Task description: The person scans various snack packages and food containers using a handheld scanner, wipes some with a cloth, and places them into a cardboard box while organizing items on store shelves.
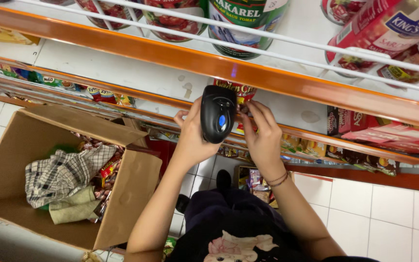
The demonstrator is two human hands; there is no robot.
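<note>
Dark clothing with a pale flower print (233,240) sits lowest in view, both forearms rising from it. Left of the left hand (192,140): one open cardboard box (132,194) on the floor, holding one checked cloth (64,174), one plain beige cloth (73,209) under it, and loose small wrapped sweets (104,170) along the box's right wall, too many and too small to count.

Left hand grip closed around one black handheld scanner (217,114) with a blue button, held upright just below the orange shelf edge (180,56). Right hand (263,138), just right of the scanner, pinches one red and yellow packet (241,94) that sits right behind the scanner's top; fingers closed on it. Thin bracelets on that wrist.

Above both hands: wire-railed shelf with tins, one green tin (243,22) straight up from the scanner, red tins (175,19) left of it, about three, partly cut off. Up and right: one red tin lying on its side (384,31). Right of the right hand: flat red packets (389,133) on a lower shelf, count unclear. Below the right wrist: small carton of packets (258,187) on white floor tiles (394,208).
</note>
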